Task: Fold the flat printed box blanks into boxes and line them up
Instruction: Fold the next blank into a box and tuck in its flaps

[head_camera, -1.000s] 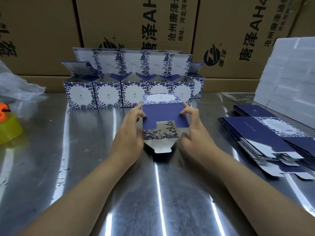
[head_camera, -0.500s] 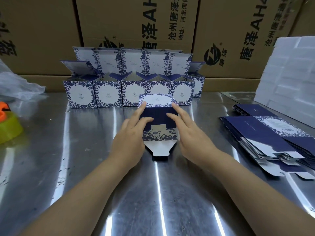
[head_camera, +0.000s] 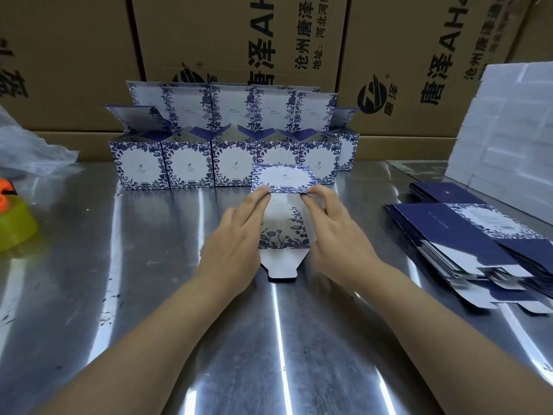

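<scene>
A half-folded blue-and-white floral box (head_camera: 282,181) lies on the steel table (head_camera: 149,280), its white tab pointing toward me. My left hand (head_camera: 236,238) lies over its left side, fingers straight, tips at the upper panel's near edge. My right hand (head_camera: 338,235) covers the right side, with bent fingertips touching the same edge. Behind stands a row of several folded boxes (head_camera: 188,163) with lids open. A stack of flat blanks (head_camera: 466,235) lies at the right.
Large brown cartons (head_camera: 239,55) wall off the back. White foam blocks (head_camera: 508,130) stand at the far right. A clear plastic bag (head_camera: 27,145) and a yellow-green and orange tape dispenser (head_camera: 12,217) sit at the left edge.
The dark blue inner flaps have been pushed down and are hidden; both hands slid forward to the upper panel's edge, and the box now shows its white floral side.
</scene>
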